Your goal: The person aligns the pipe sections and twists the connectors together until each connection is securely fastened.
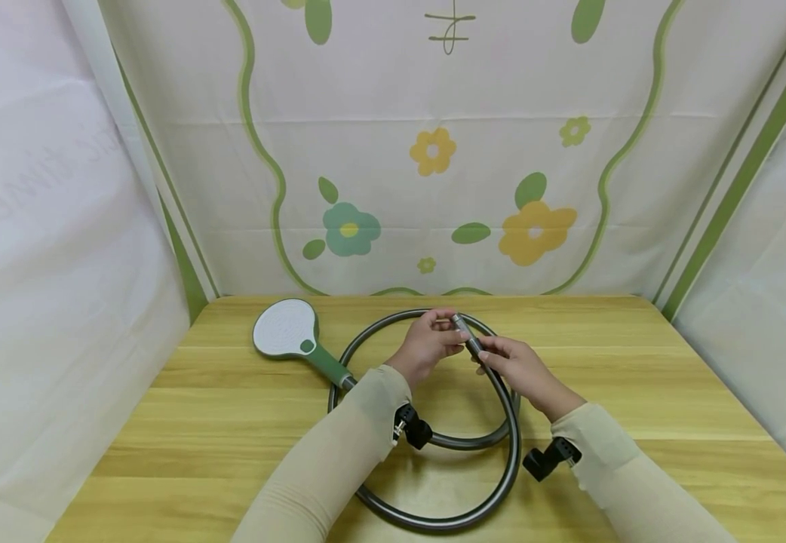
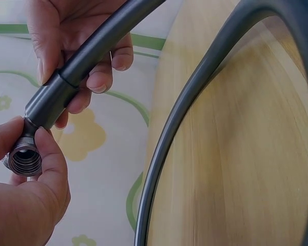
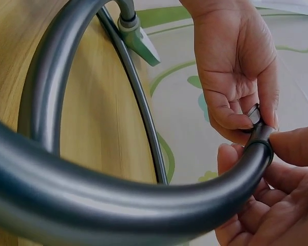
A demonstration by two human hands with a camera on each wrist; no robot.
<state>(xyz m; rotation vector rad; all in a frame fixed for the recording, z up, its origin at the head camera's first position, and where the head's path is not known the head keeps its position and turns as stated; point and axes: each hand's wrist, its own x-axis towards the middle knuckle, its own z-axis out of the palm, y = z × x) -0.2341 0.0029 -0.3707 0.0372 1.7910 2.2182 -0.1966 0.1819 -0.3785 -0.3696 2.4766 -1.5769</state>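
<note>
A dark grey shower hose (image 1: pixel 511 445) lies looped on the table, its free end raised between both hands. At that end is a threaded metal nut (image 2: pixel 26 160), its open mouth showing inner threads in the left wrist view. My left hand (image 1: pixel 427 347) pinches the nut between thumb and fingers. Just behind it, my right hand (image 1: pixel 518 369) holds the hose by its smooth dark collar (image 2: pixel 49 105), thumb on one side and fingers on the other. The other end of the hose joins a green-handled shower head (image 1: pixel 287 328) with a white face, lying at the back left.
The wooden table (image 1: pixel 637 377) carries the hose loops around and under my forearms. Behind it hangs a flower-patterned cloth (image 1: pixel 474 173), with pale cloth walls at both sides. A black camera mount (image 1: pixel 415 427) on my left wrist overlaps the hose in the head view.
</note>
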